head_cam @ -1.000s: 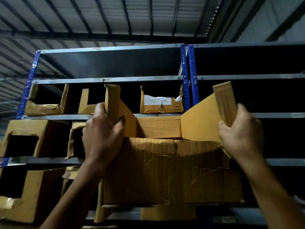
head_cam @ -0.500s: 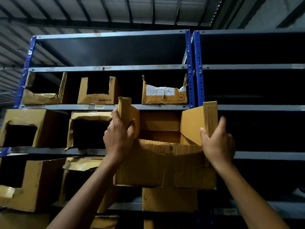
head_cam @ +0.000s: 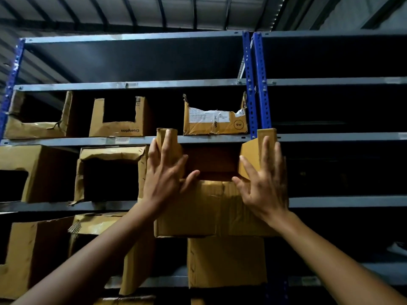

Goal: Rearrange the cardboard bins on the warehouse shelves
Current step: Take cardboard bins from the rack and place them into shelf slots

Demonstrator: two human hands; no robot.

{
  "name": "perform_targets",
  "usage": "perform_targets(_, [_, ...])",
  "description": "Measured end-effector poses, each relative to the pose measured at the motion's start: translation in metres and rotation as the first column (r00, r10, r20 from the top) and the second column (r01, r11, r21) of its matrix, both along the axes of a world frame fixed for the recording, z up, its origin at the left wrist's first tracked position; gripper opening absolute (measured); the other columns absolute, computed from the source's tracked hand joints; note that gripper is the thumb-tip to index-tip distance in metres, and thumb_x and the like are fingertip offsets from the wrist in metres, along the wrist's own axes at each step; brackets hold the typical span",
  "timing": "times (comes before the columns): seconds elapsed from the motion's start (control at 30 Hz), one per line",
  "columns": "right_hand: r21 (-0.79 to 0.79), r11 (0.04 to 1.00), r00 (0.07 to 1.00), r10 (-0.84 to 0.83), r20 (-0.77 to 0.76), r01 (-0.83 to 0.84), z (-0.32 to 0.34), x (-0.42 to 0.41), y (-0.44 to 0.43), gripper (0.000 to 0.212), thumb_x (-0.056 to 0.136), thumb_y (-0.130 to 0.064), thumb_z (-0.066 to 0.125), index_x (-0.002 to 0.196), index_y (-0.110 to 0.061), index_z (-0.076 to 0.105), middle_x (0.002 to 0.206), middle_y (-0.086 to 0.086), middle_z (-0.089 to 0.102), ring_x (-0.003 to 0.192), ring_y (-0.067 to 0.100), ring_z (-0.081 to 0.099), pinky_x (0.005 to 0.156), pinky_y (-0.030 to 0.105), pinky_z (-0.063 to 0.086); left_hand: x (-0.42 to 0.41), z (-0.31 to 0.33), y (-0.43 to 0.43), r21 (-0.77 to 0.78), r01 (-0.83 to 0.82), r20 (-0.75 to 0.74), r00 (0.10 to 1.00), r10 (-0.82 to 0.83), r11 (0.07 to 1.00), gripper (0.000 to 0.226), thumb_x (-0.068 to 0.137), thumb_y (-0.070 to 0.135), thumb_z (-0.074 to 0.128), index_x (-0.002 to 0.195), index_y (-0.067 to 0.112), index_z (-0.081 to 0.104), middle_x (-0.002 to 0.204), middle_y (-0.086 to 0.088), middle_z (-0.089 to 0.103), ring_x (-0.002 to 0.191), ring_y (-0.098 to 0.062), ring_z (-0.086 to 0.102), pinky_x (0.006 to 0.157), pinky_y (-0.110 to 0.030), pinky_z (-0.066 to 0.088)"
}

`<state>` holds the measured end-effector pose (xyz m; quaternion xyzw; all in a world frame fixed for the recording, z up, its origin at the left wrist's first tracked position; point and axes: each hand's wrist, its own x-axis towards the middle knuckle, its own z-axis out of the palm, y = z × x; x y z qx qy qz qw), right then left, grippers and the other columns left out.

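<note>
1. At the far left we see a torn cardboard bin [head_cam: 35, 119] on the upper occupied shelf, and below it a large bin with a dark cut-out [head_cam: 37, 172] on the next shelf [head_cam: 66, 205] down; a third large bin [head_cam: 28, 256] stands lower still.
2. Next to the right, a bin printed "Crompton" upside down [head_cam: 120, 119] sits on the upper shelf board [head_cam: 88, 141], and under it a crumpled open-fronted bin [head_cam: 110, 172] stands just beside the bin being handled.
3. Our left hand [head_cam: 164, 172] lies flat with fingers spread against the left upright flap of the cardboard bin [head_cam: 207, 208] — pressing on it, not wrapped around it.
4. That bin sits at the second occupied level, at the right end of the left bay, its front face creased and its upright flaps reaching the shelf board above. Whether its base rests fully on the shelf we cannot tell.
5. Above it stands a ripped bin with a white shipping label [head_cam: 214, 122]; below it, another plain bin [head_cam: 226, 260].
6. Our right hand [head_cam: 267, 183] is likewise open and spread, palm against the right flap — the two hands stay apart, one at each side of the bin.
7. Blue perforated uprights [head_cam: 256, 84] divide the bays; the right bay [head_cam: 341, 137] is dark.
</note>
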<state>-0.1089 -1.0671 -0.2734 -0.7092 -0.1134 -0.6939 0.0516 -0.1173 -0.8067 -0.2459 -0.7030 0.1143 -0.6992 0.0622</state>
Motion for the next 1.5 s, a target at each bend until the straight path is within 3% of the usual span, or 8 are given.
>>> perform_targets(0.13, [-0.089, 0.991, 0.994, -0.105, -0.026, 0.103, 0.003, 0.022, 0.010, 0.062, 0.090, -0.062, 0.034, 0.130, -0.023, 0.061, 0.162, 0.015, 0.001, 0.148, 0.038, -0.002, 0.114, 0.064, 0.007, 0.030, 0.003, 0.008, 0.030, 0.000, 0.015, 1.000, -0.001, 1.000, 0.057, 0.095, 0.057, 0.035, 0.136, 0.022, 0.054, 0.160, -0.021, 0.012, 0.145, -0.046, 0.002, 0.113, -0.063, 0.013])
perform_targets(0.33, [-0.122, 0.984, 0.991, -0.131, -0.018, 0.128, 0.015, 0.072, 0.034, 0.040, 0.094, -0.040, 0.038, 0.105, -0.020, 0.071, 0.159, 0.013, 0.020, 0.148, 0.037, 0.005, 0.113, 0.067, 0.006, 0.084, 0.011, -0.001, 0.145, 0.002, 0.083, 0.996, -0.014, 0.989, 0.040, 0.094, 0.028, 0.045, 0.132, 0.017, 0.051, 0.157, -0.021, 0.022, 0.147, -0.042, 0.011, 0.115, -0.064, 0.013])
perform_targets(0.5, [-0.103, 0.991, 0.997, -0.082, -0.012, 0.080, 0.024, 0.125, 0.034, 0.046, 0.098, -0.040, 0.031, 0.102, -0.018, 0.071, 0.146, 0.015, 0.045, 0.142, 0.034, 0.031, 0.115, 0.062, 0.009, 0.138, 0.016, 0.002, 0.007, 0.152, 0.038, 0.988, -0.152, 0.988, 0.047, 0.100, 0.040, 0.036, 0.135, 0.014, 0.052, 0.158, -0.016, 0.026, 0.149, -0.033, 0.011, 0.117, -0.059, 0.011])
perform_targets(0.7, [-0.118, 0.992, 0.998, -0.046, -0.052, 0.039, 0.039, 0.196, 0.028, 0.059, 0.095, -0.053, 0.027, 0.116, -0.015, 0.068, 0.142, 0.020, 0.049, 0.136, 0.033, 0.043, 0.116, 0.058, 0.011, 0.210, 0.023, 0.005, 0.113, 0.022, -0.050, 0.999, -0.016, 0.993, 0.065, 0.099, 0.059, 0.024, 0.142, 0.016, 0.048, 0.158, -0.013, 0.025, 0.150, -0.029, 0.010, 0.118, -0.058, 0.011])
perform_targets(0.83, [-0.130, 0.990, 0.994, -0.066, -0.084, 0.055, 0.037, 0.248, 0.024, 0.058, 0.094, -0.053, 0.026, 0.109, -0.018, 0.070, 0.118, 0.012, 0.067, 0.110, 0.028, 0.061, 0.117, 0.058, 0.011, 0.258, 0.017, 0.004, 0.172, -0.043, -0.089, 0.994, 0.059, 0.984, 0.061, 0.099, 0.060, 0.022, 0.120, 0.017, 0.062, 0.145, -0.011, 0.049, 0.149, -0.031, 0.015, 0.114, -0.064, 0.015])
perform_targets(0.97, [-0.139, 0.988, 0.992, -0.080, -0.101, 0.065, 0.037, 0.291, 0.024, 0.058, 0.095, -0.055, 0.021, 0.103, -0.022, 0.068, 0.091, 0.002, 0.068, 0.091, 0.024, 0.062, 0.118, 0.055, 0.009, 0.301, 0.017, 0.001, 0.141, -0.059, -0.110, 0.991, 0.075, 0.988, 0.059, 0.099, 0.059, 0.022, 0.110, 0.017, 0.062, 0.126, -0.009, 0.063, 0.148, -0.031, 0.020, 0.111, -0.069, 0.017])
perform_targets(1.3, [-0.110, 0.993, 0.996, -0.056, -0.065, 0.049, 0.037, 0.355, 0.022, 0.055, 0.096, -0.053, 0.024, 0.096, -0.020, 0.067, 0.088, 0.003, 0.068, 0.087, 0.024, 0.062, 0.117, 0.056, 0.012, 0.359, 0.008, -0.008, 0.038, 0.021, -0.054, 0.998, -0.019, 0.999, 0.055, 0.098, 0.058, 0.030, 0.108, 0.016, 0.063, 0.129, -0.011, 0.060, 0.145, -0.025, 0.029, 0.100, -0.061, 0.036])
perform_targets(1.5, [-0.105, 0.994, 0.999, -0.033, 0.001, 0.033, 0.036, 0.369, 0.022, 0.057, 0.097, -0.053, 0.022, 0.094, -0.017, 0.066, 0.085, 0.006, 0.067, 0.084, 0.026, 0.062, 0.116, 0.056, 0.014, 0.365, 0.007, -0.012, 0.007, -0.003, -0.078, 0.997, 0.003, 1.000, 0.053, 0.097, 0.059, 0.031, 0.106, 0.017, 0.061, 0.123, -0.007, 0.061, 0.145, -0.023, 0.028, 0.097, -0.054, 0.038])
